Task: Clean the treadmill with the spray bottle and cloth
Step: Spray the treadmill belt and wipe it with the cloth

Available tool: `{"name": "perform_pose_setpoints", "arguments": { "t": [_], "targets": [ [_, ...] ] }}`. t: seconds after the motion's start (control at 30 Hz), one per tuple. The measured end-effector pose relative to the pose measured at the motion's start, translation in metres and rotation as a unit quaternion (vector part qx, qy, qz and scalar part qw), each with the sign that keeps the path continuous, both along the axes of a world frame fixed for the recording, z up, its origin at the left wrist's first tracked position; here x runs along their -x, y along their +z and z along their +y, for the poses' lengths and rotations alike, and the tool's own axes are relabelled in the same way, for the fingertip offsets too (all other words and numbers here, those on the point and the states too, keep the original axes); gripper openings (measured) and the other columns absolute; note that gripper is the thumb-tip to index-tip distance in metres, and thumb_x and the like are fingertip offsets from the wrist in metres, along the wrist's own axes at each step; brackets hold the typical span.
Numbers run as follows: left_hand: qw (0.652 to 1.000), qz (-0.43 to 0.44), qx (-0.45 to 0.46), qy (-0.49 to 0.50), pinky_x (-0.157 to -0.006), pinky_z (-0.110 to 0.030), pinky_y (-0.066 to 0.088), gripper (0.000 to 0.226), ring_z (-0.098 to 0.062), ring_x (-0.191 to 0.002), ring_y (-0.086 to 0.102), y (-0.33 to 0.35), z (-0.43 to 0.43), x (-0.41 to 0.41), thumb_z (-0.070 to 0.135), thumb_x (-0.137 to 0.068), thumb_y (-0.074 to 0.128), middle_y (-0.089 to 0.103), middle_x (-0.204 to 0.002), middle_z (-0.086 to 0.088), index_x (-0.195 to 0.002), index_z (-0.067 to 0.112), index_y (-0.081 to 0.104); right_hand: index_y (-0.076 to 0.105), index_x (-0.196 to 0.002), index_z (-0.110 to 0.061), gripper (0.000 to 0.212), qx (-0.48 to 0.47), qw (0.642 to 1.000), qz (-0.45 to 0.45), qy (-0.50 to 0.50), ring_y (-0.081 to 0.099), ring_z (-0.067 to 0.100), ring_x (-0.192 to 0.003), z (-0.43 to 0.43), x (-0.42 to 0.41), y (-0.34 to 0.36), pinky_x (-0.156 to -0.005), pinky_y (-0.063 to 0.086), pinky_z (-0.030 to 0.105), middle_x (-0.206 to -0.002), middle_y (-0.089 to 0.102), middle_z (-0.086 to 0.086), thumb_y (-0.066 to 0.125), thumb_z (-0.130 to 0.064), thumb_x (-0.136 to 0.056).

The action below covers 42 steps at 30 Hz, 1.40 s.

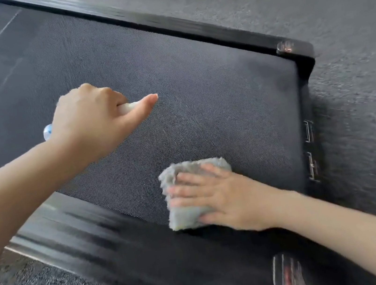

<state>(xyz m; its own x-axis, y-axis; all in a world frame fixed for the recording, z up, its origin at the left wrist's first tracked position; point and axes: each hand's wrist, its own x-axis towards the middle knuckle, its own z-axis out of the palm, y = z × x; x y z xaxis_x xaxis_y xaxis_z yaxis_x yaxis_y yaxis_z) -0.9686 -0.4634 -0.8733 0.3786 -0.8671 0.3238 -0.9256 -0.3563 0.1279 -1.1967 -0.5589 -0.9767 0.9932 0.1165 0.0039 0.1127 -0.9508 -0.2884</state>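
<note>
At nine o'clock, the left hand (pixel 89 118) curls round a small white-and-clear plastic spray bottle (pixel 127 107), mostly hidden, above the dark woven treadmill belt (pixel 198 91). At five o'clock, the right hand (pixel 217 196) presses flat-fingered on a folded fluffy grey cloth (pixel 192 167) at the belt's near edge, beside the glossy black side rail (pixel 124 246).

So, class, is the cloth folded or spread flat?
Folded: the cloth is a thick, compact pad under the right hand, its doubled edge showing.

Spray bottle (pixel 48 132) mostly hidden within left hand (pixel 90 123); side rail (pixel 98 233) blurred.
</note>
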Motion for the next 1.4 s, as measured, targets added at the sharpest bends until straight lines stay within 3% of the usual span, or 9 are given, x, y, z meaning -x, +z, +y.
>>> {"name": "perform_pose_setpoints", "arguments": {
  "t": [0.1,0.23,0.4,0.6,0.73,0.8,0.87,1.2,1.4],
  "targets": [
    [1.0,-0.009,-0.006,0.004,-0.052,-0.032,0.03,0.075,-0.03,-0.048,0.041,0.004,0.007,0.004,0.078,-0.078,0.019,0.039,-0.042,-0.007,-0.042,0.012,0.032,0.043,-0.135,-0.016,0.059,-0.039,0.984,-0.045,-0.167,0.037,0.019,-0.13,-0.051,0.0,0.009,-0.111,0.024,0.046,-0.137,0.044,-0.001,0.018,-0.053,-0.096],
    [1.0,-0.014,-0.018,0.0,-0.05,-0.03,0.029,0.074,-0.028,-0.046,0.039,0.005,0.017,0.017,0.078,-0.077,0.019,0.037,-0.041,-0.006,-0.042,0.014,0.031,0.02,-0.15,-0.029,0.053,-0.004,0.921,0.002,-0.39,0.005,0.007,-0.141,-0.105,0.014,-0.003,-0.116,0.0,0.04,-0.151,0.009,-0.02,0.026,-0.047,-0.101],
    [1.0,-0.014,-0.02,-0.008,-0.051,-0.031,0.03,0.075,-0.029,-0.046,0.039,0.01,0.019,0.036,0.079,-0.076,0.017,0.037,-0.041,-0.006,-0.041,0.014,0.03,0.035,-0.143,-0.01,0.073,-0.046,0.961,0.012,-0.273,0.022,0.02,-0.142,-0.02,-0.002,-0.014,-0.118,0.012,0.044,-0.137,0.047,0.005,0.002,-0.051,-0.093],
    [1.0,-0.012,-0.018,-0.012,-0.052,-0.033,0.037,0.079,-0.03,-0.047,0.041,0.017,0.019,0.047,0.08,-0.076,0.015,0.041,-0.042,-0.009,-0.042,0.011,0.034,0.025,-0.149,-0.033,0.054,0.014,1.0,0.028,0.001,-0.004,0.004,-0.145,-0.011,0.072,-0.01,-0.118,-0.009,0.039,-0.157,0.015,-0.017,0.022,-0.049,-0.098],
    [0.999,-0.018,-0.033,-0.013,-0.051,-0.033,0.038,0.082,-0.03,-0.048,0.044,0.015,0.026,0.051,0.08,-0.076,0.015,0.043,-0.042,-0.009,-0.043,0.009,0.038,0.05,-0.132,-0.007,0.078,-0.068,0.958,-0.033,-0.275,0.038,0.017,-0.13,-0.066,0.066,0.004,-0.112,0.023,0.043,-0.137,0.049,0.003,0.021,-0.063,-0.086],
    [0.998,-0.026,-0.046,-0.018,-0.05,-0.031,0.036,0.081,-0.028,-0.046,0.044,0.011,0.028,0.057,0.081,-0.076,0.014,0.041,-0.041,-0.007,-0.042,0.011,0.038,0.035,-0.145,-0.014,0.066,-0.02,0.928,-0.012,-0.371,0.018,0.017,-0.144,-0.092,0.068,-0.003,-0.117,0.006,0.04,-0.152,0.032,0.002,0.026,-0.052,-0.093],
    [0.997,-0.021,-0.069,-0.029,-0.05,-0.03,0.036,0.082,-0.025,-0.046,0.045,0.006,0.03,0.065,0.082,-0.075,0.012,0.042,-0.041,-0.004,-0.044,0.012,0.043,0.019,-0.151,-0.023,0.055,-0.012,0.93,0.014,-0.367,-0.003,0.009,-0.146,-0.09,0.07,-0.011,-0.116,-0.009,0.038,-0.159,0.013,-0.006,0.031,-0.042,-0.101],
    [0.993,-0.014,-0.078,-0.084,-0.045,-0.024,0.027,0.078,-0.02,-0.039,0.041,-0.008,0.022,0.093,0.079,-0.077,0.016,0.037,-0.037,0.0,-0.043,0.012,0.033,0.013,-0.149,-0.039,0.051,0.062,0.997,0.015,-0.048,-0.008,0.005,-0.146,-0.021,0.131,-0.016,-0.117,-0.011,0.038,-0.157,0.005,-0.02,0.024,-0.045,-0.099],
    [0.993,-0.019,-0.094,-0.069,-0.044,-0.024,0.026,0.081,-0.02,-0.039,0.043,-0.01,0.028,0.089,0.08,-0.076,0.014,0.038,-0.037,0.001,-0.044,0.01,0.037,0.013,-0.147,-0.034,0.06,-0.003,0.967,-0.024,-0.252,-0.003,-0.001,-0.143,-0.083,0.11,-0.021,-0.117,-0.006,0.041,-0.152,0.008,-0.023,0.021,-0.06,-0.093]
  ]
}}
